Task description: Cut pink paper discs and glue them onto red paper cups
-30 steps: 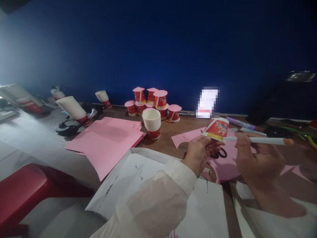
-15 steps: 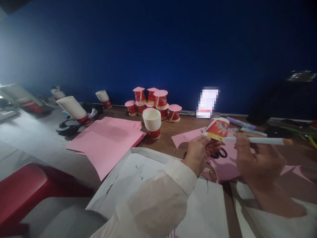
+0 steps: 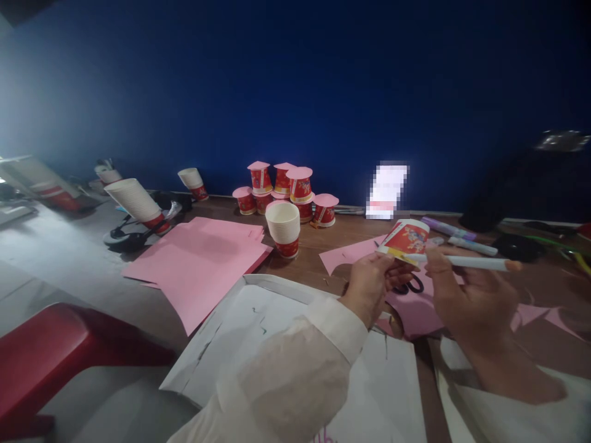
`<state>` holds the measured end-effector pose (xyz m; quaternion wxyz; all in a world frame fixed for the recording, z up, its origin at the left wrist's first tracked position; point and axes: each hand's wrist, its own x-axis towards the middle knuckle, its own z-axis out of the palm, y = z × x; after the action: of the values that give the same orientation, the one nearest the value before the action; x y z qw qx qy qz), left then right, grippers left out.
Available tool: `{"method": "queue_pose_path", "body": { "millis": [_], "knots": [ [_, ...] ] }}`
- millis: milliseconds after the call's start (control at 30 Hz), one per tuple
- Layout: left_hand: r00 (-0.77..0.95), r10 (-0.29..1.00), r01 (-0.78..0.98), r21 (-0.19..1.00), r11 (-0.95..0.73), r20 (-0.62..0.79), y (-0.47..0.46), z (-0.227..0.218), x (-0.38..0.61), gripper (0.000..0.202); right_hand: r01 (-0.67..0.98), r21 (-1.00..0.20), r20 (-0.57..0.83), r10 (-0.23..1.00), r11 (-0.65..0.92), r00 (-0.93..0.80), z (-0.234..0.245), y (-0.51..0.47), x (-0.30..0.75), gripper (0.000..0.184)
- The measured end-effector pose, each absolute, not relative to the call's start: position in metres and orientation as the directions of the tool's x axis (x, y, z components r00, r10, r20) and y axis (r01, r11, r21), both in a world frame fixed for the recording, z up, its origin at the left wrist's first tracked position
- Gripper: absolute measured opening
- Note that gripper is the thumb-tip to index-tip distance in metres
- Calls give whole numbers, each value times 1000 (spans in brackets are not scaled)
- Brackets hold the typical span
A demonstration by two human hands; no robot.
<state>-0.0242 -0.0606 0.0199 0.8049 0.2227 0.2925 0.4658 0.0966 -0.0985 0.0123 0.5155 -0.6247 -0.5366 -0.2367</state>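
Observation:
A red patterned paper cup, held upside down and slightly tilted, is in my left hand, which grips it by its rim. My right hand is closed round a white marker with an orange end. The marker's tip meets the yellow band near the cup's rim; the exact contact is too small to make out. Beneath my hands lie cut pink paper and scissors, whose black handles show partly behind my left hand.
Red cups topped with pink paper discs are piled by the blue wall. In front stands a cup stack. Pink sheets and a white board lie left and near. Markers and a lit phone are at the back.
My right hand and the marker have shifted left, along the cup's yellow band. The left hand and cup have hardly moved.

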Motion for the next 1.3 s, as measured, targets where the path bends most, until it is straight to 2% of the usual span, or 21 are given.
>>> {"method": "queue_pose_path", "body": {
  "millis": [100,200,333,467,833,967,1100,1300],
  "knots": [
    [395,880,-610,640,467,-265,-60,19,-24,9,927,-355,872,401,124,280,13,-98,97,34],
    [393,879,-603,646,468,-270,-60,18,-23,7,913,-390,863,394,122,316,14,-99,99,35],
    [389,880,-617,633,469,-272,-59,17,-23,5,898,-438,823,420,40,383,16,-100,99,36],
    [396,881,-616,637,464,-259,-59,16,-23,6,898,-427,848,393,111,355,15,-99,98,33],
    [398,883,-584,674,452,-248,-58,11,-21,11,883,-462,814,433,81,387,18,-99,97,33],
    [393,886,-574,687,445,-246,-59,11,-21,12,897,-431,845,394,101,362,17,-99,98,33],
    [398,883,-568,690,449,-247,-59,11,-22,10,901,-425,832,430,89,350,13,-98,100,38],
    [400,883,-567,691,449,-245,-58,11,-21,12,931,-353,868,401,87,292,8,-97,102,37]
  ]
}}
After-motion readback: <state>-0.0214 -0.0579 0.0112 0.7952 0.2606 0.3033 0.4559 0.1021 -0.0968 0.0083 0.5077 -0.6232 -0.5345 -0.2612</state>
